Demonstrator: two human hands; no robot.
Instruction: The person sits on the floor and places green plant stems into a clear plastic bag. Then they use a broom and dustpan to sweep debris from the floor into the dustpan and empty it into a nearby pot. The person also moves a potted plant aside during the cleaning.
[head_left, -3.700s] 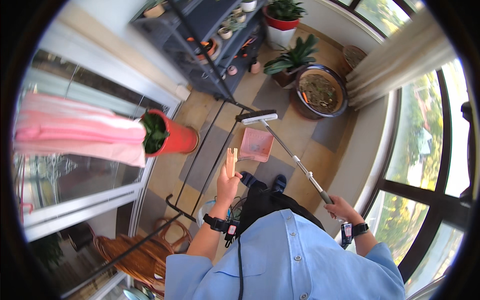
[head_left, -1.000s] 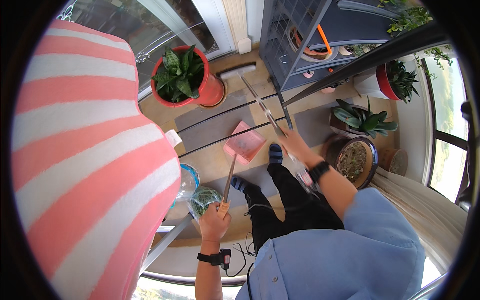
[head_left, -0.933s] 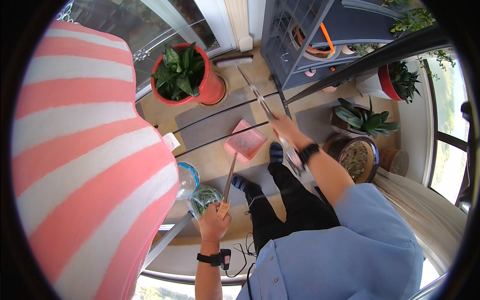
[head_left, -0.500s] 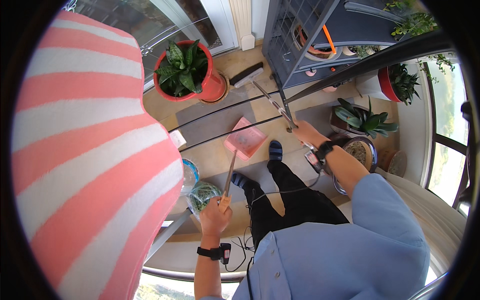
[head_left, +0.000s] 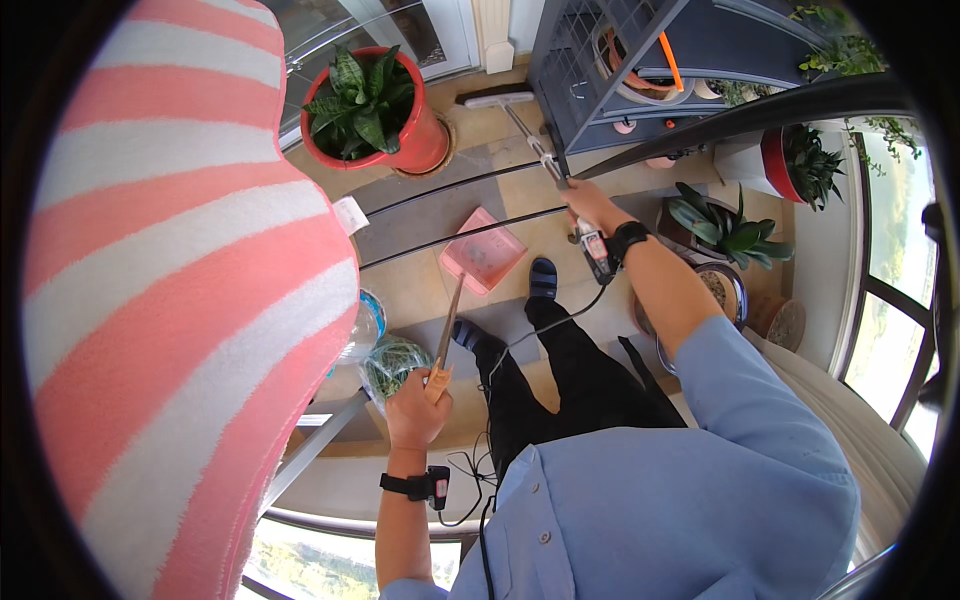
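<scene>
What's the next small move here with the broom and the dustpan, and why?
Probably draw the broom head back across the floor toward the pink dustpan. The right hand grips the broom handle with the head lying far out by the red plant pot, while the left hand holds the dustpan's long handle, its pan resting flat on the floor.

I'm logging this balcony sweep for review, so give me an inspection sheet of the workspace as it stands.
Surface: tiled floor, partly covered by a grey mat.
Job's things: pink dustpan on the floor, on a long wooden handle; broom head near the door frame.
Clutter: clear bottle and green bundle by the striped cloth.
Grippers: left hand grips the dustpan handle; right hand grips the broom pole.
Cables: black cable runs from the wrists along the body.
Surroundings: red potted plant, dark shelf rack, windows.
</scene>
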